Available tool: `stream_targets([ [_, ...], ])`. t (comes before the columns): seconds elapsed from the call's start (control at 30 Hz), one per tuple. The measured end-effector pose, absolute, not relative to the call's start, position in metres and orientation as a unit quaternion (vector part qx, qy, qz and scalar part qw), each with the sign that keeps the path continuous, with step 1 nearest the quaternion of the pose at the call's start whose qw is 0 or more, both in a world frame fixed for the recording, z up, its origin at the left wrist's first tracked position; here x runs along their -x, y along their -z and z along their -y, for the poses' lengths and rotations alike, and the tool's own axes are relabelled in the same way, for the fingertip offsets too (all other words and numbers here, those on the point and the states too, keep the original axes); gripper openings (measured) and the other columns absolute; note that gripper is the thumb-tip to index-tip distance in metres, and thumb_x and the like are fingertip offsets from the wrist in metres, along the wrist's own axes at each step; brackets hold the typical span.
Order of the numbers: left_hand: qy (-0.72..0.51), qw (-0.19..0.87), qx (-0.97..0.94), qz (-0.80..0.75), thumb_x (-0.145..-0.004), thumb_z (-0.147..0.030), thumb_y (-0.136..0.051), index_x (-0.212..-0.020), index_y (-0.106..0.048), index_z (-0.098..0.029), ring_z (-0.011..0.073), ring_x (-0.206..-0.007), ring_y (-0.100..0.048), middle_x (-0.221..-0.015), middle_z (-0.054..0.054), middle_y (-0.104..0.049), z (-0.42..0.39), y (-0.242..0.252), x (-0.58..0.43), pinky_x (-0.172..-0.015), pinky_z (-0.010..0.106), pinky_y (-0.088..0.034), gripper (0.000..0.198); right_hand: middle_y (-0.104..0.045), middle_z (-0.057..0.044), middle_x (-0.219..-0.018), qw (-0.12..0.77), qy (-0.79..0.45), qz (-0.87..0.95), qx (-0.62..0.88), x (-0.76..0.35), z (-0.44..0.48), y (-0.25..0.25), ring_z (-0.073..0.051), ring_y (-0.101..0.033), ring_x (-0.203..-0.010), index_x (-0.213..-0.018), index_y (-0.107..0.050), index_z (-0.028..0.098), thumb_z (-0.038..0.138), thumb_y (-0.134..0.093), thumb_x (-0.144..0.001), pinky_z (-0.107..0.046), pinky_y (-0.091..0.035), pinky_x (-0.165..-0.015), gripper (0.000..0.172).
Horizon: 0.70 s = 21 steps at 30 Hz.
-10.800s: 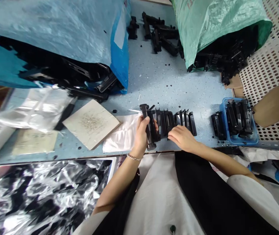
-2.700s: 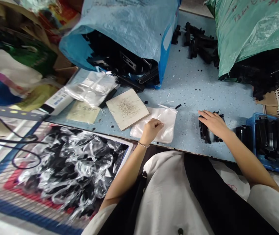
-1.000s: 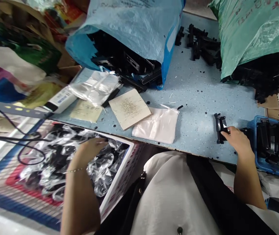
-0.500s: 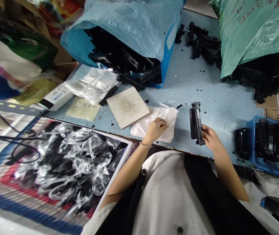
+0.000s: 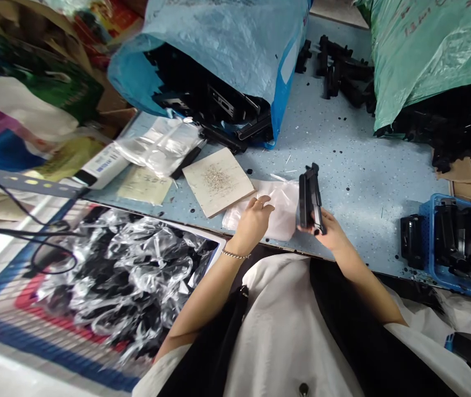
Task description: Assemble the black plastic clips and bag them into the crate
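My right hand (image 5: 326, 230) holds a black plastic part (image 5: 310, 198), long and narrow with a rail-like edge, upright just above the table. The part stands at the right end of a flat stack of clear plastic bags (image 5: 282, 212). Over the left side of that stack, my left hand (image 5: 255, 218) has its fingers curled down, apparently pinching the top bag. Its fingertips are partly hidden by the hand itself. A pale square board (image 5: 218, 182) with gritty specks lies beside the stack.
A blue bag (image 5: 235, 49) spills black parts at the back; a green bag (image 5: 433, 66) stands right. A blue basket (image 5: 427, 242) holds more parts. Bagged black parts (image 5: 136, 270) fill a crate below the table's left edge. Small black bits dot the table (image 5: 367, 165).
My right hand has brought the black part leftward to the edge of the bag stack. My left hand has shifted slightly left over the bags.
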<state>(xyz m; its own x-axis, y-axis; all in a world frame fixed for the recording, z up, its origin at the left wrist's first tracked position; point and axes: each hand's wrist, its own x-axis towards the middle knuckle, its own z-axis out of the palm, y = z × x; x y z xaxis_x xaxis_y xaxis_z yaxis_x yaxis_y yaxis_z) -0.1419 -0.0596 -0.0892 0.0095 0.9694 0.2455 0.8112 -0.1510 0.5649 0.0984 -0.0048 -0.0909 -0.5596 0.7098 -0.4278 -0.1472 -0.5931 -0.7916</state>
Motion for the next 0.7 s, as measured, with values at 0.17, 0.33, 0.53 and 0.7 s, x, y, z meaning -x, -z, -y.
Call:
stream_targets([
  [0.17, -0.318, 0.175, -0.690, -0.627, -0.086, 0.000, -0.043, -0.135, -0.063, -0.016, 0.0246, -0.128, -0.062, -0.137, 0.014, -0.064, 0.055, 0.094, 0.147, -0.110, 0.042, -0.054, 0.055, -0.069, -0.005, -0.074, 0.059, -0.906, 0.247, 0.339, -0.127, 0.033, 0.088, -0.015, -0.059, -0.061, -0.095, -0.071, 0.016, 0.041, -0.071, -0.083, -0.025, -0.050, -0.047, 0.027],
  [0.33, -0.366, 0.217, -0.730, -0.535, -0.092, -0.001, -0.040, -0.154, -0.045, -0.020, 0.0230, -0.142, -0.052, -0.151, 0.013, -0.054, 0.080, 0.074, 0.127, -0.120, 0.043, -0.045, 0.065, -0.067, -0.005, -0.080, 0.063, -0.894, 0.244, 0.371, -0.097, 0.026, 0.099, -0.014, -0.059, -0.068, -0.096, -0.069, 0.017, 0.033, -0.055, -0.092, -0.021, -0.049, -0.050, 0.022],
  [0.53, -0.397, 0.271, -0.756, -0.445, -0.096, -0.007, -0.047, -0.161, -0.032, -0.021, 0.0243, -0.142, -0.052, -0.152, 0.017, -0.049, 0.107, 0.065, 0.084, -0.116, 0.042, -0.049, 0.068, -0.063, 0.001, -0.074, 0.223, -0.750, 0.421, 0.459, -0.074, 0.027, 0.089, -0.017, -0.060, -0.074, -0.080, -0.063, 0.022, 0.041, -0.074, -0.081, -0.030, -0.054, -0.070, 0.022],
  [0.7, -0.368, 0.305, -0.721, -0.501, -0.099, -0.027, -0.059, -0.135, -0.063, -0.021, 0.0225, -0.116, -0.068, -0.125, 0.012, -0.066, 0.133, 0.021, 0.102, -0.105, 0.038, -0.056, 0.037, -0.073, -0.003, -0.096, 0.156, -0.687, 0.587, 0.398, -0.090, 0.045, 0.049, -0.021, -0.066, -0.092, -0.101, -0.071, 0.021, 0.041, -0.074, -0.083, -0.035, -0.052, -0.087, 0.027],
])
